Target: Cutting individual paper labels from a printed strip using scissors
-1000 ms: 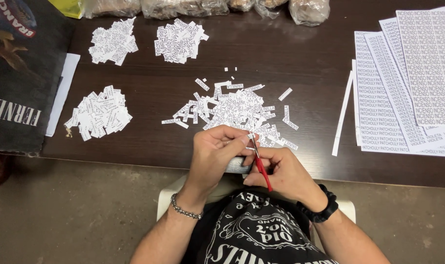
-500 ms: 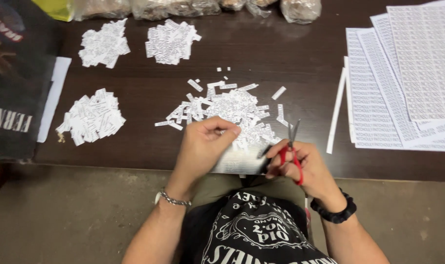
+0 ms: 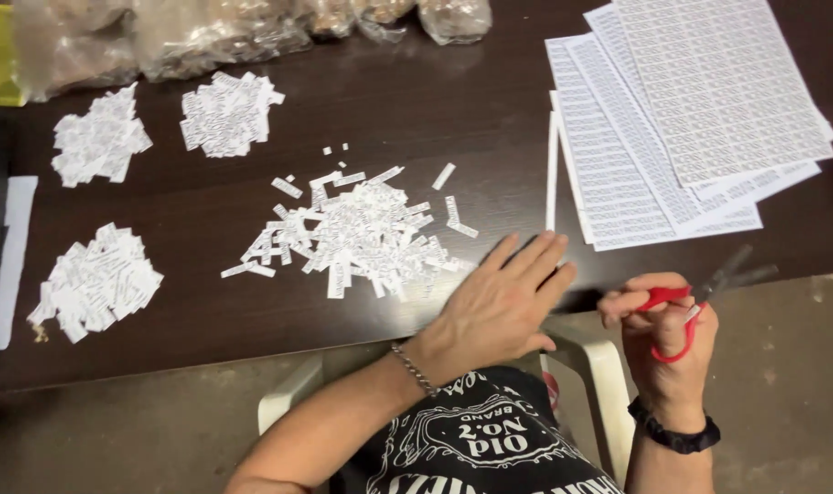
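My right hand (image 3: 665, 343) holds red-handled scissors (image 3: 700, 297), blades pointing right, off the near edge of the dark brown table (image 3: 215, 302). My left hand (image 3: 503, 306) lies flat with fingers spread at the table's near edge, empty. It rests just right of a big heap of small cut paper slips (image 3: 357, 229). A narrow paper strip (image 3: 552, 174) lies just beyond the fingertips, beside a fanned stack of printed sheets (image 3: 691, 119).
Smaller piles of slips lie at the far left (image 3: 99, 137), far middle (image 3: 226, 110) and near left (image 3: 96, 284). Clear plastic bags (image 3: 206, 32) line the far edge. A white paper (image 3: 12, 256) lies at the left. I sit on a white plastic chair (image 3: 608, 375).
My left hand has let go of the paper and moved right, spreading flat at the table edge. My right hand with the scissors has swung out to the right, away from the heap.
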